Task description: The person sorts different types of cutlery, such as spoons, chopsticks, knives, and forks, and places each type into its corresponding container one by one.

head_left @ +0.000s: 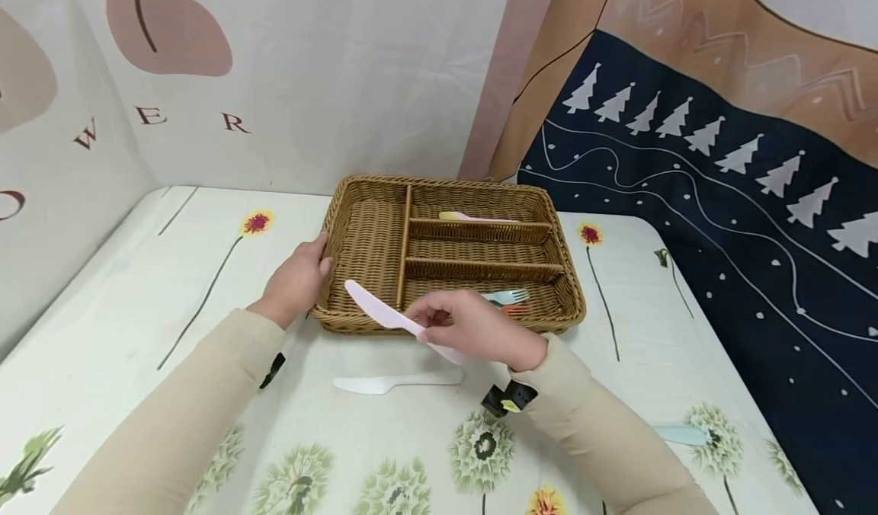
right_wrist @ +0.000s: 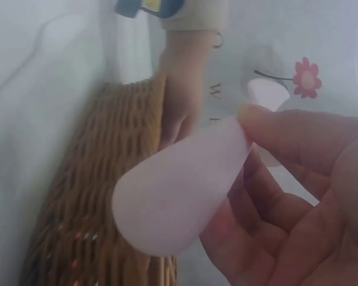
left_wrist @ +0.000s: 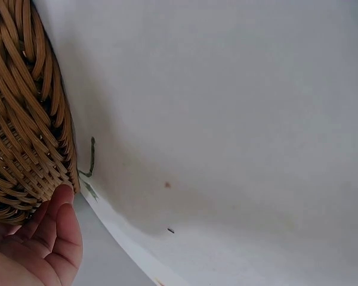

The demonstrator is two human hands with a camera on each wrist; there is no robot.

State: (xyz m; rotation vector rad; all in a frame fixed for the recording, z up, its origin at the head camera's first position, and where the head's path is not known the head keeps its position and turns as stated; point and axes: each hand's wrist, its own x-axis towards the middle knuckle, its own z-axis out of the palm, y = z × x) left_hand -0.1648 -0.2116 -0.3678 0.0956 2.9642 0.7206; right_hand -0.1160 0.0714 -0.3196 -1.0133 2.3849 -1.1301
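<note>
My left hand [head_left: 291,280] grips the left rim of a brown wicker cutlery basket [head_left: 370,248]; the left wrist view shows its fingers [left_wrist: 64,235] against the weave. Over the basket's front edge, my right hand [head_left: 476,326] pinches a pale pink plastic knife [head_left: 373,306] by the handle, blade pointing left and away. Close up in the right wrist view, the knife's rounded handle end [right_wrist: 179,190] sticks out from thumb and fingers. A white knife [head_left: 398,382] lies on the table in front of the basket. The front right compartment holds a light blue fork [head_left: 509,296] and an orange fork [head_left: 517,310].
Pink and yellow cutlery [head_left: 473,217] lies in the back right compartment, partly hidden by a divider. A light blue utensil [head_left: 679,434], partly covered by the right sleeve, is on the flowered tablecloth [head_left: 206,393]. Cloth walls [head_left: 329,81] stand behind the table.
</note>
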